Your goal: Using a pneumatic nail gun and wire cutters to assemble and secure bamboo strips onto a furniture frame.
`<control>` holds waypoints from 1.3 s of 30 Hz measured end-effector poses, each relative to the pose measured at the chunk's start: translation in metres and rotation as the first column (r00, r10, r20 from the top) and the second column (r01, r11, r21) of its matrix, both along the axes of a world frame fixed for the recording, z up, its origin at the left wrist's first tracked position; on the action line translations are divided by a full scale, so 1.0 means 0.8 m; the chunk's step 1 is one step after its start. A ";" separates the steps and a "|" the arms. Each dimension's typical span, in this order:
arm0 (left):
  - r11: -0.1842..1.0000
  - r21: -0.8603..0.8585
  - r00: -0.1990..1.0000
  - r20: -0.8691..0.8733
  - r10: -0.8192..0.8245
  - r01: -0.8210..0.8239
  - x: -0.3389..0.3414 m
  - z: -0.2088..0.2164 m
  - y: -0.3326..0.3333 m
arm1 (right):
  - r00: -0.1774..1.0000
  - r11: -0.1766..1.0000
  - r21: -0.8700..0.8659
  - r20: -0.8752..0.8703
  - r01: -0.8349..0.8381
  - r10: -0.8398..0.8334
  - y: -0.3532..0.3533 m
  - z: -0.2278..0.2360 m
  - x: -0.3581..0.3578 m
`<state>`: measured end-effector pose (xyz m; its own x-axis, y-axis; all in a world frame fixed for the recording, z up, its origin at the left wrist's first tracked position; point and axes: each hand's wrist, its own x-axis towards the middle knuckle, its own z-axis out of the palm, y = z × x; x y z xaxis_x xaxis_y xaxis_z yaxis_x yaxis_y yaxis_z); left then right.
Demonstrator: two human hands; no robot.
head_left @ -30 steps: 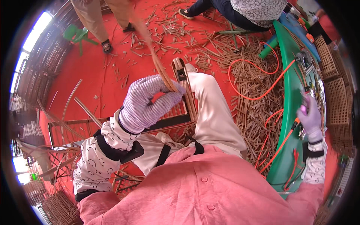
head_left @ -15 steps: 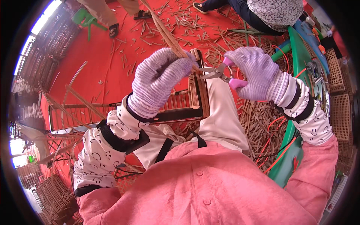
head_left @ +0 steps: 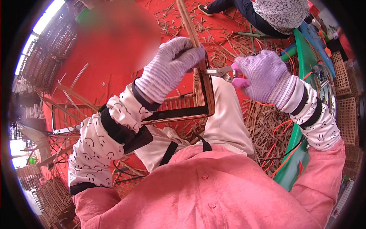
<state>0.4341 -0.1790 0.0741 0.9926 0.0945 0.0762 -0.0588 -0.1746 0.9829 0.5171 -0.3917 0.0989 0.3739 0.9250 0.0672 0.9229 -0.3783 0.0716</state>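
In a striped lilac glove, my left hand [head_left: 167, 70] pinches a long brown flat strip [head_left: 188, 24], which runs up and away from the fingers. Beneath that hand is a dark rectangular frame [head_left: 209, 93] with wrapped brown weaving along its side, resting by my thigh. Gloved alike, my right hand [head_left: 264, 74] is closed around pink-handled pruning shears [head_left: 235, 75]. The metal blades point left, at the frame's upper side just below my left fingertips, and look nearly closed. Whether they grip anything there is hidden.
Many brown strip offcuts [head_left: 263, 128] litter the red floor around my right leg. A green board-like edge [head_left: 301, 68] stands along the right, with orange cords near it. A person in dark trousers [head_left: 249, 15] sits at the top right. Long loose strips [head_left: 74, 95] stick up at the left.
My left hand has shifted up and slightly right, with the strip leaning more upright. The shears' blades and handles have come closer together. The frame has moved a little right.
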 end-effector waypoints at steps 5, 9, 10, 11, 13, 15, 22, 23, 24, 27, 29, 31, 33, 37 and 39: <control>0.973 -0.231 0.987 -0.157 -0.039 0.002 -0.002 0.002 0.017 | 0.990 0.977 0.166 0.010 0.137 -0.140 -0.051 -0.006 -0.005; 0.980 -0.197 0.952 -0.291 -0.098 0.041 -0.011 -0.001 0.018 | 0.705 0.691 0.146 -0.084 0.708 -0.704 -0.202 -0.025 -0.021; 0.980 -0.194 0.941 -0.320 -0.111 0.049 -0.013 -0.001 0.016 | 0.532 0.522 0.106 -0.121 0.846 -0.838 -0.252 -0.035 -0.035; 0.978 -0.196 0.929 -0.345 -0.132 0.067 -0.013 -0.001 0.013 | 0.373 0.373 0.026 -0.114 0.928 -0.921 -0.326 -0.053 -0.046; 0.969 -0.208 0.900 -0.385 -0.203 0.130 -0.015 -0.003 0.007 | 0.041 0.073 -0.188 -0.168 0.980 -0.985 -0.436 -0.070 -0.101; 0.962 -0.195 0.895 -0.369 -0.252 0.190 -0.017 -0.004 0.006 | -0.193 -0.179 -0.178 -0.064 0.967 -0.979 -0.564 -0.114 -0.177; 0.980 -0.021 0.889 -0.416 -0.190 0.199 -0.044 0.005 0.006 | -0.260 -0.238 -0.193 -0.099 0.952 -0.961 -0.543 -0.118 -0.236; 0.975 0.047 0.885 -0.432 -0.176 0.217 -0.042 -0.001 0.008 | -0.321 -0.314 -0.070 -0.175 0.947 -0.931 -0.537 -0.116 -0.210; 0.984 -0.002 0.889 -0.428 -0.161 0.178 -0.042 -0.007 0.003 | -0.173 -0.178 0.091 -0.060 0.980 -0.983 -0.553 -0.123 -0.185; 0.975 0.027 0.883 -0.429 -0.190 0.222 -0.039 -0.006 0.008 | 0.032 0.072 0.295 0.138 0.953 -0.990 -0.576 -0.150 -0.071; 0.967 0.059 0.899 -0.386 -0.205 0.246 -0.040 0.002 -0.005 | 0.139 0.098 0.187 -0.216 0.977 -0.966 -0.515 -0.128 -0.008; 0.937 0.027 0.830 -0.474 -0.295 0.349 -0.033 0.021 -0.017 | 0.193 0.025 0.236 -0.725 0.972 -0.661 -0.505 -0.126 0.022; 0.938 0.042 0.854 -0.429 -0.294 0.344 -0.034 0.002 -0.007 | 0.140 0.027 0.164 -0.732 0.986 -0.667 -0.537 -0.136 0.066; 0.959 -0.159 0.831 -0.478 -0.284 0.236 -0.049 -0.002 -0.001 | -0.282 -0.277 -0.053 -0.247 0.959 -0.927 -0.590 -0.189 0.137; 0.965 -0.147 0.842 -0.471 -0.262 0.218 -0.050 0.002 -0.004 | -0.223 -0.231 -0.060 -0.578 0.971 -0.785 -0.572 -0.181 0.124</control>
<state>0.3940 -0.1824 0.0755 0.8941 -0.1673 -0.4155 0.3973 -0.1324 0.9081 0.6162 -0.8497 -0.0459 0.8092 -0.5461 -0.2168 -0.5790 -0.6783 -0.4524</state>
